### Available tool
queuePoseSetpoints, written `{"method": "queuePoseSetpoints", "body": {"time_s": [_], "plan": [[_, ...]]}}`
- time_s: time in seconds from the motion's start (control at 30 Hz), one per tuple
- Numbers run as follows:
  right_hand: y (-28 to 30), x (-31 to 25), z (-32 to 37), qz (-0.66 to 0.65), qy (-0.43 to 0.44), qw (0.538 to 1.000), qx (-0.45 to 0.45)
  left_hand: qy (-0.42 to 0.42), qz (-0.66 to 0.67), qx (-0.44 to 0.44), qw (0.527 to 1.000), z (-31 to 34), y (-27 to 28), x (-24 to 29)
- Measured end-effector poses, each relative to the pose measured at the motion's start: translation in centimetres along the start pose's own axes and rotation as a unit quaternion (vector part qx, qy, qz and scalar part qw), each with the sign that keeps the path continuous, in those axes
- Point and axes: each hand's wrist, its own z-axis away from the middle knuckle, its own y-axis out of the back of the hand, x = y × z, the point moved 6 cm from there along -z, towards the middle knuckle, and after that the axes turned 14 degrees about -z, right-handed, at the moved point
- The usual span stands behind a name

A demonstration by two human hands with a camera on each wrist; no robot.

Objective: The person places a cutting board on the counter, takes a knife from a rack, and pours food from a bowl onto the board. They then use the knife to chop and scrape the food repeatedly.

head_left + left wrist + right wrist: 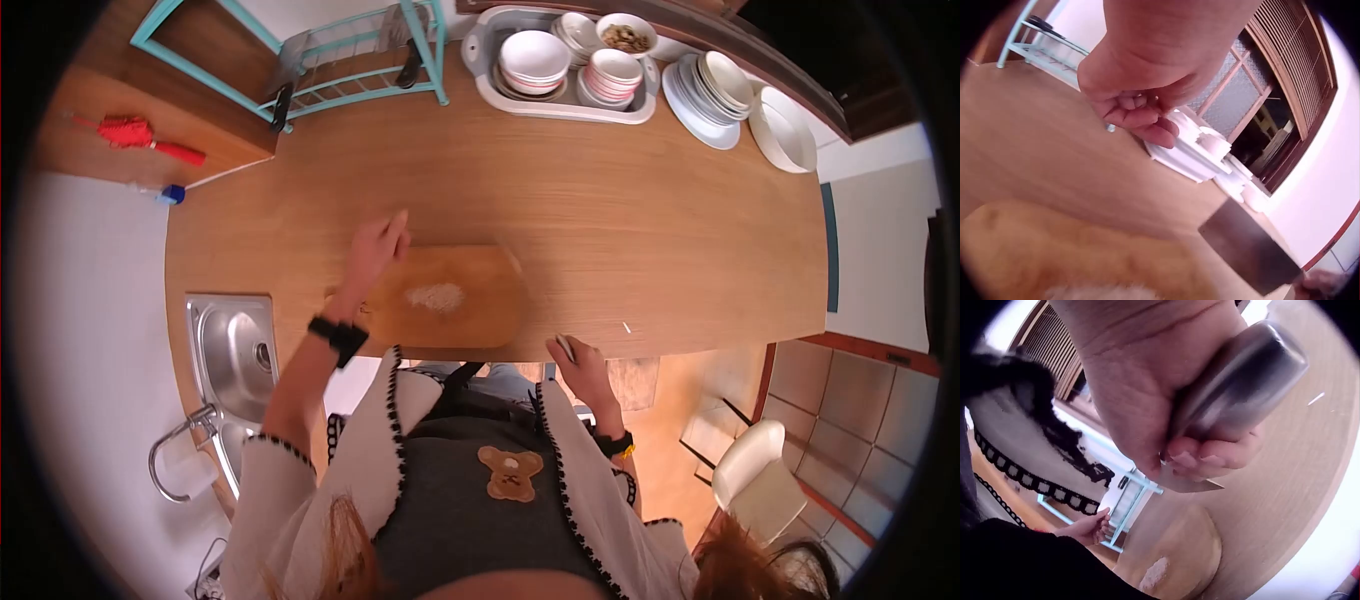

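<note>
My right hand (pixel 583 370) grips the metal handle of a cleaver (pixel 1250 247) at the counter's front edge, right of the wooden cutting board (pixel 490 320). Its broad blade shows in the left wrist view; the right wrist view has the rounded handle end poking out of the fist (pixel 1147 394). Over the board's far left corner hovers my left hand (pixel 378 250), its fingers loosely curled and nothing visible in them. A small pale heap of finely chopped food (pixel 437 297) lies mid-board.
A small white sliver (pixel 627 327) lies on the counter to the right. Along the back stand a teal rack (pixel 360 75), a grey-white tub of bowls (pixel 560 107) and stacked plates (pixel 700 120). A steel sink (pixel 235 345) is at the left.
</note>
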Motion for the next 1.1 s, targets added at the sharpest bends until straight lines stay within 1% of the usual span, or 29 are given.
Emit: {"method": "queuePoseSetpoints", "body": {"time_s": [0.03, 0.07, 0.1, 0.13, 0.17, 0.2, 0.23, 0.27, 0.3, 0.33, 0.37, 0.4, 0.43, 0.47, 0.5, 0.53, 0.57, 0.6, 0.73, 0.8, 0.83, 0.87, 0.9, 0.93, 1.0, 1.03, 1.1], "plan": [[-0.5, -0.3, -0.9, 0.003, 0.003, 1.000, -0.006, 0.015, 0.027, 0.008, 0.999, 2.2, -0.2, -3.0], [-1.8, -1.1, -1.7, 0.028, 0.059, 0.997, -0.044, 0.029, 0.054, 0.016, 0.998, 4.0, -0.4, -5.6], [-3.1, -2.1, -2.4, 0.052, 0.113, 0.989, -0.081, 0.032, 0.055, 0.020, 0.998, 5.9, -0.4, -6.6], [-3.9, -2.8, -3.1, 0.054, 0.116, 0.988, -0.086, 0.053, 0.080, 0.040, 0.995, 7.7, -0.4, -7.5], [-5.3, -3.4, -3.9, 0.096, 0.112, 0.979, -0.140, 0.073, 0.105, 0.060, 0.990, 8.9, -0.3, -8.2], [-6.7, -3.9, -4.4, 0.137, 0.108, 0.966, -0.193, 0.076, 0.106, 0.065, 0.989, 9.6, -0.2, -8.1], [-7.4, -4.6, -4.8, 0.139, 0.112, 0.964, -0.197, 0.039, -0.032, 0.152, 0.987, 10.4, 0.8, -7.3], [-8.0, -5.7, -5.0, 0.158, 0.145, 0.955, -0.207, 0.001, -0.171, 0.235, 0.957, 11.1, 1.8, -6.1], [-8.6, -6.6, -5.1, 0.176, 0.178, 0.944, -0.217, 0.003, -0.170, 0.240, 0.956, 11.3, 2.3, -5.8], [-9.0, -6.7, -5.4, 0.177, 0.182, 0.942, -0.218, -0.068, -0.221, 0.249, 0.941, 11.5, 2.7, -4.6], [-9.3, -6.9, -5.6, 0.170, 0.211, 0.938, -0.214, -0.139, -0.271, 0.255, 0.918, 11.8, 2.8, -3.6], [-9.4, -7.4, -5.8, 0.164, 0.241, 0.934, -0.210, -0.139, -0.270, 0.258, 0.917, 11.8, 3.1, -3.7], [-9.5, -7.6, -6.0, 0.165, 0.243, 0.933, -0.208, -0.184, -0.307, 0.240, 0.902, 11.9, 2.7, -3.4], [-9.8, -7.3, -6.1, 0.205, 0.222, 0.927, -0.224, -0.228, -0.342, 0.220, 0.884, 12.0, 2.2, -3.1], [-10.0, -7.3, -6.3, 0.244, 0.200, 0.919, -0.238, -0.231, -0.341, 0.223, 0.883, 11.9, 2.1, -3.5], [-9.9, -7.7, -6.5, 0.245, 0.201, 0.919, -0.235, -0.263, -0.338, 0.217, 0.877, 11.8, 1.8, -3.7], [-10.0, -7.9, -6.7, 0.255, 0.179, 0.918, -0.246, -0.294, -0.335, 0.211, 0.870, 11.7, 1.4, -3.8], [-10.1, -7.9, -6.8, 0.264, 0.155, 0.916, -0.258, -0.296, -0.333, 0.213, 0.869, 11.6, 1.3, -4.1], [-10.1, -6.8, -7.4, 0.297, 0.131, 0.910, -0.256, -0.302, -0.316, 0.209, 0.875, 10.7, 1.3, -4.7], [-9.8, -6.9, -7.5, 0.299, 0.162, 0.913, -0.224, -0.313, -0.307, 0.209, 0.874, 10.2, 1.5, -4.6], [-9.8, -6.8, -7.4, 0.299, 0.161, 0.914, -0.221, -0.322, -0.324, 0.182, 0.871, 9.9, 1.3, -4.7], [-9.7, -7.0, -7.2, 0.311, 0.182, 0.913, -0.193, -0.329, -0.340, 0.154, 0.867, 9.7, 1.0, -4.8], [-9.5, -7.4, -7.0, 0.323, 0.203, 0.910, -0.164, -0.332, -0.339, 0.153, 0.867, 9.5, 1.0, -4.9], [-9.7, -7.5, -6.9, 0.323, 0.202, 0.910, -0.162, -0.332, -0.336, 0.157, 0.867, 9.3, 1.0, -5.0], [-10.1, -8.2, -6.5, 0.354, 0.239, 0.897, -0.116, -0.334, -0.331, 0.158, 0.868, 9.0, 1.0, -5.2], [-10.3, -7.8, -6.7, 0.355, 0.237, 0.897, -0.115, -0.335, -0.324, 0.165, 0.869, 9.0, 1.1, -5.3], [-10.9, -5.7, -7.6, 0.400, 0.203, 0.888, -0.104, -0.337, -0.317, 0.168, 0.871, 9.0, 0.9, -5.5]]}}
